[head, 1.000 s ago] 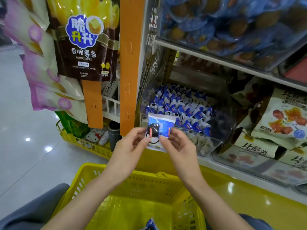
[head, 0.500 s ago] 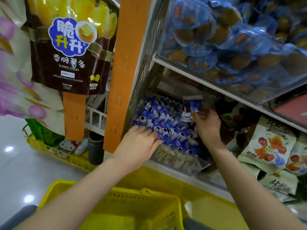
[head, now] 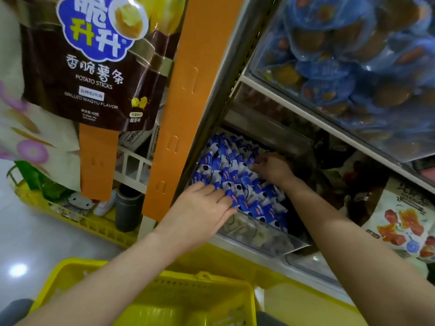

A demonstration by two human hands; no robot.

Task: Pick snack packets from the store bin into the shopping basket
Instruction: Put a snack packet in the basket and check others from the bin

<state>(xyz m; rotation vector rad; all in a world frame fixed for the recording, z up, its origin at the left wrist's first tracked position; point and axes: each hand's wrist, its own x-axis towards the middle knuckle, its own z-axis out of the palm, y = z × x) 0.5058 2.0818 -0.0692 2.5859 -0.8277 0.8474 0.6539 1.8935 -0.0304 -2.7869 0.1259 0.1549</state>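
Observation:
A clear plastic store bin (head: 255,235) on the lower shelf is piled with several small blue and white snack packets (head: 226,175). My left hand (head: 202,209) lies flat on the packets at the bin's front left, fingers nearly straight. Further back, my right hand (head: 270,168) reaches into the pile, its fingertips curled down and pinching a blue packet (head: 251,161) that lies among the others. The yellow shopping basket (head: 164,295) sits below my arms at the bottom of the view; its inside is mostly cut off.
An orange upright strip (head: 181,109) stands left of the bin, with a brown potato sticks bag (head: 94,67) hanging beside it. A shelf of blue-wrapped cakes (head: 341,67) overhangs the bin. Orange-printed snack bags (head: 404,222) lie to the right. A yellow crate (head: 77,217) sits on the floor at left.
My right hand carried the packet it held with the left hand up to the bin, then lowered into the pile. My left hand let go and settled on the front packets.

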